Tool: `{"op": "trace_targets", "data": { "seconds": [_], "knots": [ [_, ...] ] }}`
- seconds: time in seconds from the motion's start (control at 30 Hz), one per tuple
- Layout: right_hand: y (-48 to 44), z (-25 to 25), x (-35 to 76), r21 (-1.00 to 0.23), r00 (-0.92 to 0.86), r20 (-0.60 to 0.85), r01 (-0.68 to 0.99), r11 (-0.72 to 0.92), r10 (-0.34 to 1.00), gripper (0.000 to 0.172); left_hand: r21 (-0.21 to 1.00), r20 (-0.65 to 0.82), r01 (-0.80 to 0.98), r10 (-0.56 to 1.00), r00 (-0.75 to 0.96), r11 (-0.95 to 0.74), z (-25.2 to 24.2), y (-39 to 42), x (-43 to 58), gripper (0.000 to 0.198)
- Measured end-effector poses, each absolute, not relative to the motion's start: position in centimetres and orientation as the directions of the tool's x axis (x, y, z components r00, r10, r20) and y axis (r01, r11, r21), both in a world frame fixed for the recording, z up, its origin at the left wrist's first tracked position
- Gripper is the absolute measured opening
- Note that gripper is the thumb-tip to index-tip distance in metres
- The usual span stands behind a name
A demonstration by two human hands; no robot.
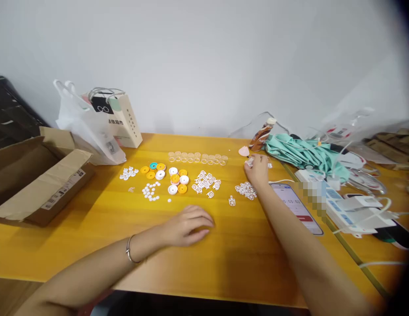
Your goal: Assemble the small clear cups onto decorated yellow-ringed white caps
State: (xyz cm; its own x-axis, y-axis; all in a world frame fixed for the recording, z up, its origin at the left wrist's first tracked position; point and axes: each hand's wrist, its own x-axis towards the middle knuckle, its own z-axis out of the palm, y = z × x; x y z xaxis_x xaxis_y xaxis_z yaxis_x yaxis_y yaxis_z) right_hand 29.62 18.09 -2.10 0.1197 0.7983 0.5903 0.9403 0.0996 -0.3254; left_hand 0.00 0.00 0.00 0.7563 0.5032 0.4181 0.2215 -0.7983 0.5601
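My left hand [188, 225] is held low over the front middle of the table, thumb and fingers apart, nothing in it. My right hand [258, 172] reaches to the back right, its fingers closed around small whitish pieces [249, 162] that it largely covers. Just behind it lies a pale pink rounded piece [244, 151]. Below that wrist is a pile of white openwork parts [246, 190], with a single similar part [231, 201] apart from it. A second group of such parts [207, 181] lies farther left. Beside these are orange and white round pieces [175, 178] and one teal disc [153, 166].
Clear round cups [197, 157] form a row at the back. Small white discs [150, 192] and white knobbed pieces [128, 173] lie left. An open carton [42, 175] stands far left. A bottle [262, 135], phone [296, 208], power strip [336, 202] and teal cloth [296, 151] are right.
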Motion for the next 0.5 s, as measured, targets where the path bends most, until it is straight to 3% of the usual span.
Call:
{"op": "trace_targets", "data": {
  "seconds": [0.1, 0.2, 0.27, 0.37, 0.5],
  "knots": [
    [16.5, -1.9, 28.6, -0.314, 0.085, 0.641, 0.936, 0.16, 0.763, 0.037, 0.499, 0.524, 0.297, 0.556, 0.645, -0.814, 1.7, 1.5, -1.6, 0.023],
    [13.6, -1.9, 27.1, -0.342, 0.015, 0.661, 0.896, 0.284, 0.75, 0.032, 0.577, 0.573, 0.546, 0.777, 0.26, -0.608, 4.0, 4.2, -5.3, 0.02],
    [11.2, -2.0, 26.1, -0.388, -0.06, 0.647, 0.832, 0.396, 0.76, 0.028, 0.567, 0.435, 0.734, 0.892, 0.12, -0.375, 5.2, 5.9, -9.1, 0.023],
    [7.7, -2.5, 24.6, -0.508, -0.122, 0.584, 0.716, 0.479, 0.803, 0.02, 0.429, 0.137, 0.9, 0.99, 0.02, -0.078, 5.7, 7.6, -15.1, 0.023],
    [4.8, -2.7, 23.0, -0.638, -0.184, 0.519, 0.566, 0.522, 0.835, 0.016, 0.151, 0.045, 0.972, 0.981, -0.187, 0.178, 4.4, 8.0, -20.0, 0.023]
  ]
}}
